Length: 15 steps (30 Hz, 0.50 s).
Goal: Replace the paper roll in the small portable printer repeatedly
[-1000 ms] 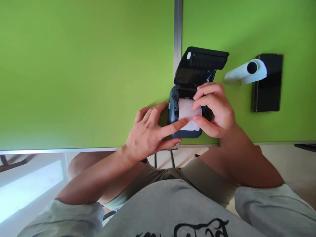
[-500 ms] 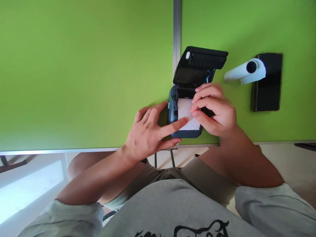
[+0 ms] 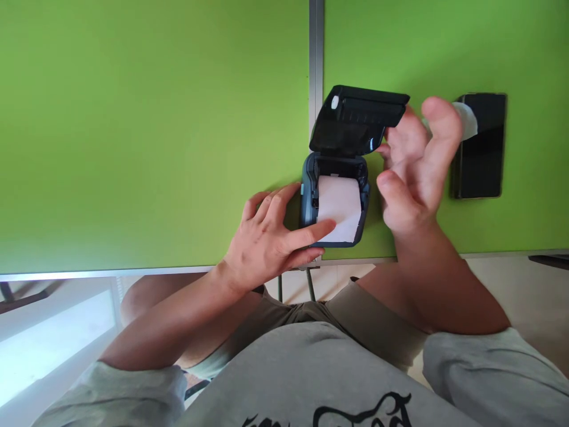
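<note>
A small dark portable receipt printer lies near the table's front edge, its black lid swung up. A white paper roll fills the bay, with its loose end drawn toward me. My left hand steadies the printer from the left: the index finger presses on the paper, the thumb is at the front corner and the other fingers are along the side. My right hand is raised palm up beside the lid's right end, fingers apart and holding nothing visible. Some fingers pass behind the lid; contact there is unclear.
A black phone lies to the right. Behind my right hand, a white paper roll is mostly hidden, its end overlapping the phone. A grey metal seam divides the green tabletop.
My right hand has left the paper and moved right and up to the lid's end, opening its fingers. The paper now lies fully in view, while my left hand stays put.
</note>
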### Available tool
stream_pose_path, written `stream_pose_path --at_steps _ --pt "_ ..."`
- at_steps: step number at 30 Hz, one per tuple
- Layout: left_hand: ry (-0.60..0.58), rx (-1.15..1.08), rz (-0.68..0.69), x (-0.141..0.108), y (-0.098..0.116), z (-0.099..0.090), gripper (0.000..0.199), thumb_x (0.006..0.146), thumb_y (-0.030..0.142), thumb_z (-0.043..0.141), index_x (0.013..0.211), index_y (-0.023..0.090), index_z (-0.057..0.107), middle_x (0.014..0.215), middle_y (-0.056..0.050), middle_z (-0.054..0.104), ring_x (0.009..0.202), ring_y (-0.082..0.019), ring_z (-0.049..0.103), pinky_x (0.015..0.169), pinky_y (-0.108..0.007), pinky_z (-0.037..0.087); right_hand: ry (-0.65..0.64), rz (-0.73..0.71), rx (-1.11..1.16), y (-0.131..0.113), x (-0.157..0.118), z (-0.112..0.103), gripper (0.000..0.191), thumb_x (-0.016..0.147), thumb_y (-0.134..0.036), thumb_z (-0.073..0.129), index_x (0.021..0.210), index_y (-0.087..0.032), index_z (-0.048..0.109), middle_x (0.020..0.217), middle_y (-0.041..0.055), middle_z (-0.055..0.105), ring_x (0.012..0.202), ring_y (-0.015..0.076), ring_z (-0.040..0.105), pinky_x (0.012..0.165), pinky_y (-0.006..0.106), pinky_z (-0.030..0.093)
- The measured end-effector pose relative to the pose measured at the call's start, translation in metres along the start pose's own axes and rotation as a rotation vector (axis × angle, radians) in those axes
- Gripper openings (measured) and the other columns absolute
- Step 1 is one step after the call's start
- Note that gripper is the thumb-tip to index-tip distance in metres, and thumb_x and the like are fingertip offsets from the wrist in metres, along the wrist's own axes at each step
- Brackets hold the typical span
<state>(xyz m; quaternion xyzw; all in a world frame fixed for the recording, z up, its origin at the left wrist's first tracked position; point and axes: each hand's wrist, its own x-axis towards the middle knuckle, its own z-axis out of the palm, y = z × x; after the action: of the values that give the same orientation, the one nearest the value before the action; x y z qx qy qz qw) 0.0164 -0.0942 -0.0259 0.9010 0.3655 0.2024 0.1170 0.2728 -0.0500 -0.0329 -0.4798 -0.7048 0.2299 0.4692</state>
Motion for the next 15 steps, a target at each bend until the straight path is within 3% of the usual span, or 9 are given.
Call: stream_pose_path --at_steps 3,7,11,15 --pt "0.007 0.006 0.007 0.0000 -0.0005 -0.0002 0.045 0.101 0.061 0.054 0.144 0.048 0.058 0.150 -0.017 0.049 0.126 -0.032 0.057 0.106 -0.052 0.043 0.077 -0.036 0.068 0.0037 -0.0004 0.0020 0.057 0.098 -0.065 0.041 0.150 -0.043 0.036 0.142 0.0064 0.060 0.127 0.0292 0.065 0.095 0.050 0.060" --pt "-0.012 0.004 -0.004 0.0000 -0.0011 -0.0009 0.046 0.100 0.062 0.055 0.145 0.049 0.058 0.151 -0.016 0.049 0.126 -0.032 0.057 0.108 -0.052 0.043 0.090 -0.023 0.112 0.0009 -0.0015 0.0006 0.032 0.097 -0.050 0.054 0.125 -0.034 0.059 0.123 0.0057 0.065 0.112 0.0256 0.067 0.091 0.045 0.060" --pt "-0.005 0.000 0.007 0.0001 -0.0014 -0.0010 0.047 0.101 0.061 0.055 0.146 0.048 0.056 0.150 -0.017 0.048 0.126 -0.032 0.057 0.107 -0.052 0.043 0.037 -0.014 0.173 -0.0041 -0.0032 -0.0026 0.023 0.092 -0.048 0.057 0.106 -0.031 0.065 0.110 0.0073 0.063 0.107 0.0282 0.064 0.091 0.049 0.058" --pt "0.001 -0.003 0.008 0.0004 -0.0016 -0.0007 0.047 0.101 0.060 0.056 0.146 0.048 0.056 0.150 -0.017 0.047 0.126 -0.032 0.057 0.107 -0.052 0.043 0.032 -0.012 0.234 -0.0002 -0.0048 -0.0031 0.026 0.091 -0.054 0.053 0.093 -0.030 0.064 0.104 0.0060 0.062 0.102 0.0308 0.065 0.099 0.058 0.056"
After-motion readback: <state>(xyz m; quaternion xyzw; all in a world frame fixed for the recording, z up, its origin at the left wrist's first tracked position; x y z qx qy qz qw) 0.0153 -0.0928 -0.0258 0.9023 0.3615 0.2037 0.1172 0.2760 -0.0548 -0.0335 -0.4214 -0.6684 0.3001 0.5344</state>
